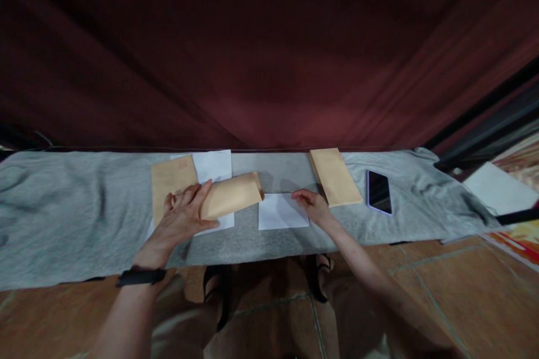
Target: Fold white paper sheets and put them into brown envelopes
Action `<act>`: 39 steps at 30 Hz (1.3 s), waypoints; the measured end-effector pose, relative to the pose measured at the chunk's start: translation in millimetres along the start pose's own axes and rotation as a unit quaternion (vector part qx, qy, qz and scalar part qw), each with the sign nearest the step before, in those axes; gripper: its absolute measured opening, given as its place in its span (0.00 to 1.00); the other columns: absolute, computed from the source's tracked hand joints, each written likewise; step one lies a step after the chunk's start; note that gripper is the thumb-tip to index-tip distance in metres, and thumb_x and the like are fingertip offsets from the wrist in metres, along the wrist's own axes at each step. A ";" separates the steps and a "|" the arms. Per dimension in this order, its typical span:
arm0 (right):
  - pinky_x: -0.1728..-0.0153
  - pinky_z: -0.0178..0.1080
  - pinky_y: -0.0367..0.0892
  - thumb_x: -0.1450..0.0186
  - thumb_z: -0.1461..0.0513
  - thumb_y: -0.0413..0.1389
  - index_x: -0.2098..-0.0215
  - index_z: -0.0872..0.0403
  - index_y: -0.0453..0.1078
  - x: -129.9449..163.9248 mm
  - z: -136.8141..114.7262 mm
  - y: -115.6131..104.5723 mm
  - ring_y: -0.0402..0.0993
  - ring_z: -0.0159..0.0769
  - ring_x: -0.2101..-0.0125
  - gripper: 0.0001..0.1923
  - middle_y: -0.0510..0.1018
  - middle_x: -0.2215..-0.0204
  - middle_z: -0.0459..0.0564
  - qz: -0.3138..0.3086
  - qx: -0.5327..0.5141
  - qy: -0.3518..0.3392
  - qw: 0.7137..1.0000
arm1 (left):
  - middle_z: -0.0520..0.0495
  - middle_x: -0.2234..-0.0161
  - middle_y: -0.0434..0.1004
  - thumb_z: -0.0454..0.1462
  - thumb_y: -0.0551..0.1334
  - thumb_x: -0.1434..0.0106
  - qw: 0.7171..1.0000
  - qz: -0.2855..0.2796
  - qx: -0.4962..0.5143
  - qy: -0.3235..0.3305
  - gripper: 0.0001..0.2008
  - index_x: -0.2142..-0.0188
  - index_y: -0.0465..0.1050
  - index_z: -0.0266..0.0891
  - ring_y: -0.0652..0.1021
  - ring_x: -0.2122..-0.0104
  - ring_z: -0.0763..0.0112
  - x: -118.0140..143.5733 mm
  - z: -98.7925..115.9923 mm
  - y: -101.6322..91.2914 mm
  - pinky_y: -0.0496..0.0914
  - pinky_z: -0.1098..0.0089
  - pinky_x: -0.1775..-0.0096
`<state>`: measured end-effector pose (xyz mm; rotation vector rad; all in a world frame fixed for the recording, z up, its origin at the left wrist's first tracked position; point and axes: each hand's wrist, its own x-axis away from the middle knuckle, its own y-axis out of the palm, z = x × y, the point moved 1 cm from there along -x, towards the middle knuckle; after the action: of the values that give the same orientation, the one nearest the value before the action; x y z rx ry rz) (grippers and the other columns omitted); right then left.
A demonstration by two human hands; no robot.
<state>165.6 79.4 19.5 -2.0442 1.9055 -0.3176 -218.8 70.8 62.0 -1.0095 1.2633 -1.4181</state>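
On the grey-clothed bench (63, 207), the left hand (181, 219) grips a bowed brown envelope (231, 195) pointing toward 2 o'clock over white sheets (213, 165) — at its 3 o'clock the right hand (314, 207), fingers loosely extended, touches a folded white paper (280, 212), a flat brown envelope (334, 176) and phone (379, 192) beyond.

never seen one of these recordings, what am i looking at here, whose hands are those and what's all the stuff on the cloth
There is no machine here: a person wears a camera on the head, looking down at their own two hands. The left hand holds a curled brown envelope. The right hand rests on a folded white sheet. All lie on a grey cloth. Also there: a flat brown envelope over white paper, another brown envelope, and a dark phone. A dark red curtain hangs behind.
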 end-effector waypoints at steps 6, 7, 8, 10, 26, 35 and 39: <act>0.56 0.41 0.71 0.36 0.63 0.53 0.62 0.48 0.78 2.5 -1.4 0.3 0.78 0.38 0.61 0.11 0.83 0.65 0.46 0.005 0.020 -0.010 1.000 | 0.34 0.29 0.49 0.54 0.69 0.46 0.998 0.027 0.031 0.038 0.56 0.27 0.38 0.49 0.53 0.31 0.40 -3.9 15.5 -1.8 0.42 0.33 0.36; 0.56 0.41 0.71 0.36 0.63 0.53 0.62 0.47 0.78 2.9 -1.8 0.6 0.78 0.38 0.61 0.12 0.83 0.65 0.46 0.008 0.022 -0.010 1.000 | 0.34 0.29 0.48 0.54 0.68 0.44 0.997 0.041 0.039 0.055 0.55 0.27 0.37 0.49 0.53 0.31 0.41 -4.7 24.9 -3.8 0.43 0.34 0.35; 0.57 0.41 0.71 0.36 0.64 0.52 0.62 0.48 0.78 3.4 -2.3 1.0 0.78 0.38 0.61 0.12 0.83 0.65 0.46 0.009 0.024 -0.011 1.000 | 0.35 0.28 0.48 0.54 0.66 0.41 0.994 0.057 0.050 0.078 0.52 0.27 0.37 0.48 0.53 0.30 0.43 -5.1 37.1 -5.5 0.44 0.36 0.35; 0.57 0.40 0.72 0.36 0.64 0.52 0.61 0.48 0.78 4.0 -3.6 2.0 0.78 0.39 0.61 0.13 0.83 0.64 0.46 0.006 0.032 -0.015 0.999 | 0.37 0.28 0.48 0.53 0.61 0.35 0.983 0.077 0.078 0.150 0.46 0.27 0.38 0.47 0.53 0.30 0.49 -3.7 68.9 -4.7 0.49 0.42 0.33; 0.41 0.51 0.64 0.30 0.62 0.52 0.38 0.56 0.66 13.7 2.9 6.3 0.66 0.48 0.41 0.22 0.73 0.42 0.60 0.005 0.352 -0.090 0.932 | 0.38 0.30 0.55 0.55 0.51 0.29 0.966 0.061 0.034 0.247 0.34 0.31 0.56 0.40 0.55 0.30 0.53 23.1 180.8 69.0 0.47 0.43 0.32; 0.34 0.49 0.55 0.25 0.60 0.44 0.35 0.56 0.64 17.7 -7.4 21.2 0.58 0.42 0.34 0.23 0.65 0.34 0.57 -0.054 0.329 -0.154 0.930 | 0.31 0.32 0.60 0.51 0.48 0.27 0.970 0.065 0.056 0.230 0.33 0.34 0.59 0.29 0.59 0.31 0.59 18.5 202.2 76.7 0.53 0.53 0.32; 0.31 0.48 0.50 0.23 0.55 0.39 0.31 0.56 0.58 25.9 -5.0 31.9 0.54 0.38 0.31 0.26 0.61 0.31 0.54 -0.124 0.338 -0.151 0.920 | 0.31 0.32 0.60 0.43 0.47 0.27 0.978 0.057 0.056 0.192 0.29 0.34 0.58 0.26 0.58 0.31 0.58 12.8 204.0 80.5 0.53 0.52 0.32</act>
<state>136.4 51.5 10.4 -1.7186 1.1309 -0.5878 -13.4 14.9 7.5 -0.5920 1.4725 -1.6245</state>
